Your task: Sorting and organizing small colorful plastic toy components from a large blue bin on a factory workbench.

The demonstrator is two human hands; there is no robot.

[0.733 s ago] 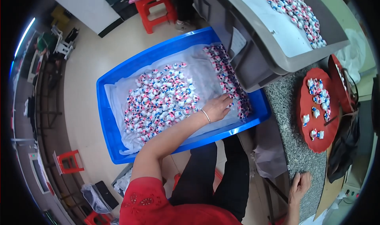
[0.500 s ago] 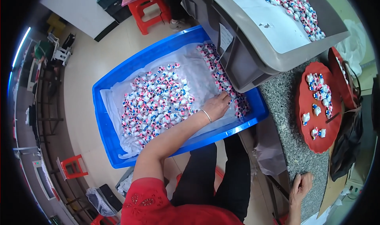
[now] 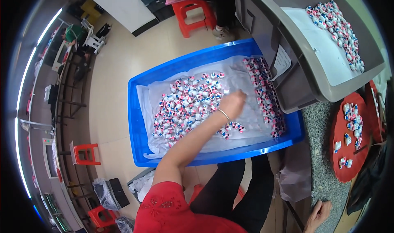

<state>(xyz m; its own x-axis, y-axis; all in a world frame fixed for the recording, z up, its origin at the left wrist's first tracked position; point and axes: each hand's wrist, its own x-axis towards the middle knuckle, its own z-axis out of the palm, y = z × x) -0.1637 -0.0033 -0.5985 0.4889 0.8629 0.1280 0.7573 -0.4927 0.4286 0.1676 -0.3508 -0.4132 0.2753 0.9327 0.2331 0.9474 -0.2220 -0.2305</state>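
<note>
A big blue tub lined with clear plastic sits on the floor in front of me. It holds many small red, white and blue wrapped pieces, with a denser band along its right side. My left hand, a thin bracelet on the wrist, reaches into the tub with fingers curled down at the pile's right edge. I cannot see if it holds any. My right hand rests with fingers apart on the edge of a speckled stone counter at the lower right.
A grey crate overhangs the tub's right end and carries more of the same pieces on white paper. A red round tray with a few pieces lies on the counter. Another person sits on a red stool beyond. Racks line the left.
My left hand has moved from the dense band at the tub's right side toward the middle pile. The view has shifted. My right hand stays on the counter edge.
</note>
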